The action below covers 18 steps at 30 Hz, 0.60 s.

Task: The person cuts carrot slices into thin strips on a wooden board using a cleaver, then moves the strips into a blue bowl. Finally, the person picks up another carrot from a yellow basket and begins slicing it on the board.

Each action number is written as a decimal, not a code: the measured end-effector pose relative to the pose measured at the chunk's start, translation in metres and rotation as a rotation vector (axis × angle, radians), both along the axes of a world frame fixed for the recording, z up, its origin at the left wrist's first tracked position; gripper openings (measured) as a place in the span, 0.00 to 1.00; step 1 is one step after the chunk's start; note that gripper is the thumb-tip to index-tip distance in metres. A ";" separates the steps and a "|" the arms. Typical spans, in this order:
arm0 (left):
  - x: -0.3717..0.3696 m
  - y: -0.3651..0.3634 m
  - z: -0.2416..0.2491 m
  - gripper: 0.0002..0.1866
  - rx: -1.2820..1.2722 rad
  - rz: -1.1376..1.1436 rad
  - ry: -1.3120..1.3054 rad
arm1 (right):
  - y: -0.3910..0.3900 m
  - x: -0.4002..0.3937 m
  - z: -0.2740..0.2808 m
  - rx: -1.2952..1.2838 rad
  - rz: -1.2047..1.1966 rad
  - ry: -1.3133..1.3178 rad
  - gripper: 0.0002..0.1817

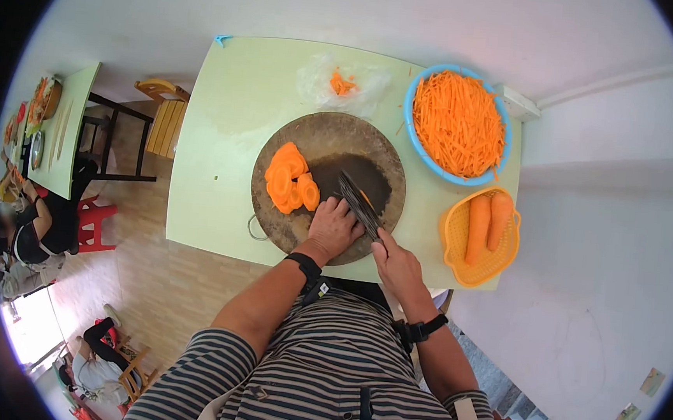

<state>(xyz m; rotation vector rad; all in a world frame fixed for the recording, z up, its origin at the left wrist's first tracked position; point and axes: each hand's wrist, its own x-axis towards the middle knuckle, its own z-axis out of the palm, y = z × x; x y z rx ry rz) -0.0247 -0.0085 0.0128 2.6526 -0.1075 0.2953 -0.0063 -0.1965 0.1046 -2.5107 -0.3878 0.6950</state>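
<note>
My right hand (398,272) grips the handle of a kitchen knife (359,205), its dark, broad blade slanting up and left over a round, worn chopping board (388,147). My left hand (334,228) rests on the board just left of the blade, fingers bent and pressed down; whatever lies under the fingertips is hidden. A sliver of orange shows beside the blade. Left of my fingers is a pile of carrot slices (284,177), overlapping one another. The middle of the board looks dark and wet.
A blue basin (409,129) of carrot shreds (458,123) stands at the table's back right. Nearer, a yellow basket (455,271) holds two whole carrots (478,228). A plastic bag (368,87) with carrot bits lies behind the board. People sit at left, past a wooden chair (167,126).
</note>
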 end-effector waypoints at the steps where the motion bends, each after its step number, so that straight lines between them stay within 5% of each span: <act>1: 0.000 0.000 0.001 0.14 -0.007 -0.003 0.008 | -0.004 -0.003 0.000 -0.003 0.004 0.000 0.26; 18: 0.000 0.001 0.000 0.16 0.010 -0.032 0.073 | 0.008 0.007 -0.002 0.029 0.003 -0.016 0.25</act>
